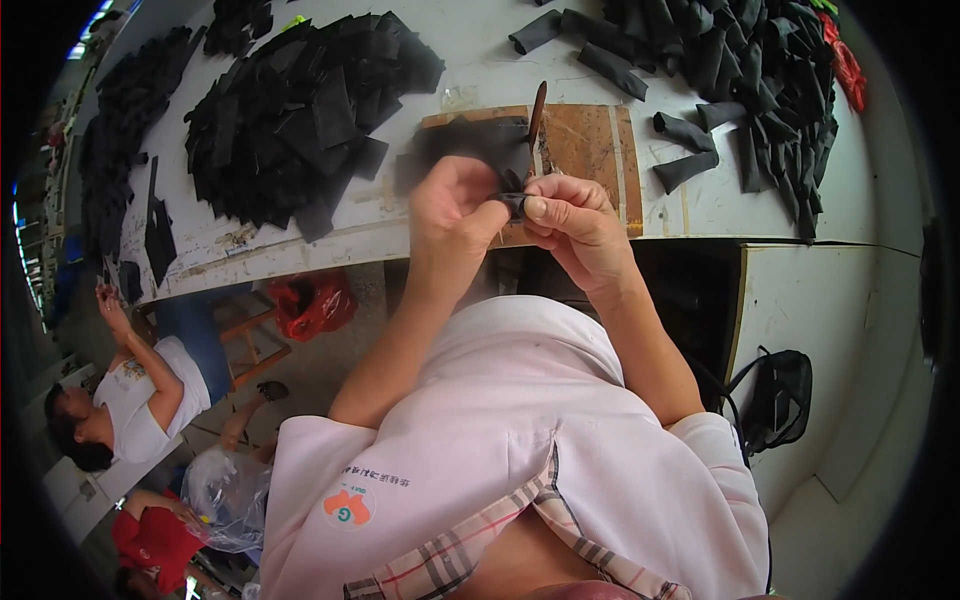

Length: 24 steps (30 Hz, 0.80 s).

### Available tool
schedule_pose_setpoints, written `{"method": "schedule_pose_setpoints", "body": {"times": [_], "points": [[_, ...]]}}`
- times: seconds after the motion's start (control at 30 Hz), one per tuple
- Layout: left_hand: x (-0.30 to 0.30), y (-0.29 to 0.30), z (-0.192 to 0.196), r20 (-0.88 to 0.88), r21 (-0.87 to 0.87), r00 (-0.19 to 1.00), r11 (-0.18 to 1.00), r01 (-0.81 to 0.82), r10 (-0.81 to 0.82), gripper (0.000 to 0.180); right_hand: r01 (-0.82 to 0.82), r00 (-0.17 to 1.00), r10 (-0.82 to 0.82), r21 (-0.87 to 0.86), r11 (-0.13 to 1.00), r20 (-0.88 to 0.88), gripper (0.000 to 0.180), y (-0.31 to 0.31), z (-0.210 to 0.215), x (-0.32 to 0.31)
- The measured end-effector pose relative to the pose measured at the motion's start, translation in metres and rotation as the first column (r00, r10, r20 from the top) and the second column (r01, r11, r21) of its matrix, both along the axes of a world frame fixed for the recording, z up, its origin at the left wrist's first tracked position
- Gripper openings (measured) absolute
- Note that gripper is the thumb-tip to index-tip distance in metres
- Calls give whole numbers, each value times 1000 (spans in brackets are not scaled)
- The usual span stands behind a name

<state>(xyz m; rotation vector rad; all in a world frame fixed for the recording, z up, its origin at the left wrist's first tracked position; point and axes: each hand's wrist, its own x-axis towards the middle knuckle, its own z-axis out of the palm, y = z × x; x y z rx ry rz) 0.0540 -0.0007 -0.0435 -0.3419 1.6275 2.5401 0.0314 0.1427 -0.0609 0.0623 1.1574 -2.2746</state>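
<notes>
Just beyond the table's front edge, my left hand (452, 205) and my right hand (580, 220) meet fingertip to fingertip. Both are closed, pinching a black fabric piece (470, 143) between thumbs and fingers. The cloth's far part is smeared by motion, and much of its near end is covered by my fingers. A slim brown pointed stick (537, 115) rises right beside the cloth, in front of a worn brown board (590, 140). Whether the cloth touches the stick I cannot tell.
Flat black pieces form a large heap (290, 120) at the left. Black fabric tubes (740, 60) pile up at the right, near a red plastic bag (843, 65). A black bag (780, 400) hangs lower right. Another person (150, 390) works at the far left.
</notes>
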Motion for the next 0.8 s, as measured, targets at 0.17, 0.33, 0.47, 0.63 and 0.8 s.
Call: {"method": "schedule_pose_setpoints", "body": {"times": [0.17,0.33,0.47,0.63,0.8], "points": [[5,14,-2,-492,-736,867,493,-464,81,22,-124,991,120,-84,989,-52,18,-7,0,-1],[3,-5,13,47,-46,999,999,-12,14,35,-39,988,52,90,995,-146,21,-4,-2,-3],[8,-14,27,-74,562,913,739,371,-402,40,32,972,-61,-129,991,-227,16,-3,1,2],[10,8,36,-159,3,978,991,136,-134,33,81,929,-89,-38,996,-360,13,2,24,-6],[3,24,23,-471,-445,877,833,-329,95,14,257,774,1,316,913,-633,14,2,41,-17]]}}
